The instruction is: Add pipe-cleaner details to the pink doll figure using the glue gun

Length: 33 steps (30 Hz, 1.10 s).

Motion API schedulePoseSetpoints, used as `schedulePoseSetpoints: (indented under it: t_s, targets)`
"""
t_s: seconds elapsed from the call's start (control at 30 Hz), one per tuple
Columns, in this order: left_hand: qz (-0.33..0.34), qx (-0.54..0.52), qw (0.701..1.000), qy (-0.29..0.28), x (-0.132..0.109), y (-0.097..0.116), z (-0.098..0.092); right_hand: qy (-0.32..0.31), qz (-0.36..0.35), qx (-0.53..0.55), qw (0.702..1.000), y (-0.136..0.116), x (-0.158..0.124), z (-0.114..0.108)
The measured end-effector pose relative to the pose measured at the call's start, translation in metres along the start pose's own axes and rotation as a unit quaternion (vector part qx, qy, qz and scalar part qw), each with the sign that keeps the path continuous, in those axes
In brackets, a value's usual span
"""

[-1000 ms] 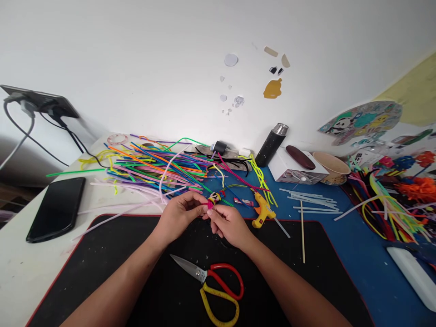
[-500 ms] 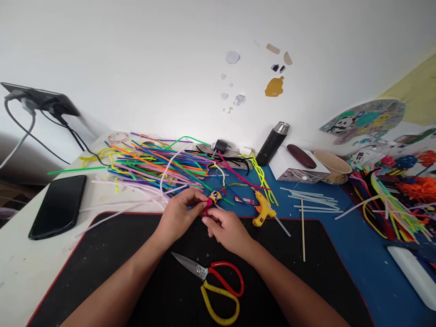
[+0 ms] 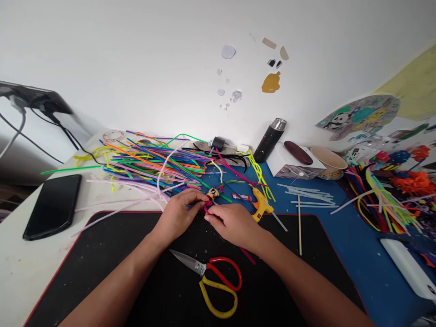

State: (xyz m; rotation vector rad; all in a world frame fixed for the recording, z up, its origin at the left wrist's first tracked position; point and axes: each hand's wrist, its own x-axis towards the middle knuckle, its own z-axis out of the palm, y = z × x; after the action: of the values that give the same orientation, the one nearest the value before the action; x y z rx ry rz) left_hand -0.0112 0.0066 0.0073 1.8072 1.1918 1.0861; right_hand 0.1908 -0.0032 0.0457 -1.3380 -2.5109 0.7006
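My left hand [image 3: 179, 212] pinches a small pipe-cleaner figure [image 3: 213, 193] with a yellow, white and black head and a magenta lower part. Close beside it, my right hand [image 3: 238, 223] has thumb and fingers closed on a magenta pipe cleaner [image 3: 248, 255] at the figure's lower part. The free end of that stem sticks out below my right wrist; its middle is hidden by the hand. Scissors [image 3: 204, 269] with one red and one yellow handle lie on the black mat [image 3: 112, 272], just below both hands.
Loose coloured pipe cleaners [image 3: 153, 161] are heaped behind my left hand. A yellow glue gun [image 3: 261, 205] lies right of my right hand, near clear glue sticks [image 3: 309, 196] and a wooden stick [image 3: 299, 231]. A black thermos [image 3: 270, 141] stands behind; a phone [image 3: 52, 206] lies left.
My right hand has turned and flattened beside the figure. The magenta pipe cleaner's free end now shows under my right wrist. The whole view has shifted slightly.
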Motion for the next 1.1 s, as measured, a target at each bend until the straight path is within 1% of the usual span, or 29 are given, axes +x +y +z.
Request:
schedulePoseSetpoints:
  t_s: [0.13, 0.23, 0.33, 0.53, 0.67, 0.73, 0.9, 1.1]
  targets:
    - [0.003, -0.003, 1.0, -0.007, 0.0, 0.002, 0.0, 0.016, -0.014, -0.035, 0.999, 0.0, 0.003, -0.01]
    - [0.0, -0.009, 1.0, -0.015, -0.001, 0.003, 0.0, 0.03, -0.012, -0.058, 0.998, 0.001, 0.005, -0.016]
    - [-0.013, -0.019, 0.999, -0.023, -0.001, 0.004, 0.0, 0.038, -0.005, -0.046, 0.998, 0.004, 0.009, -0.02]
    - [-0.06, -0.074, 0.995, -0.043, -0.001, 0.005, -0.001, 0.056, 0.02, 0.041, 0.997, 0.012, 0.013, -0.026]
    - [-0.103, -0.165, 0.979, -0.055, -0.003, 0.003, 0.0, 0.064, 0.052, 0.103, 0.991, 0.018, 0.016, -0.024]
    - [-0.115, -0.207, 0.97, -0.06, -0.003, 0.003, 0.001, 0.058, 0.068, 0.145, 0.985, 0.022, 0.016, -0.021]
    - [-0.131, -0.274, 0.951, -0.062, -0.001, 0.009, -0.001, 0.019, 0.089, 0.269, 0.959, 0.03, 0.017, -0.012]
    - [-0.162, -0.328, 0.93, -0.045, 0.001, 0.014, -0.004, -0.01, 0.106, 0.371, 0.922, 0.029, 0.016, 0.005]
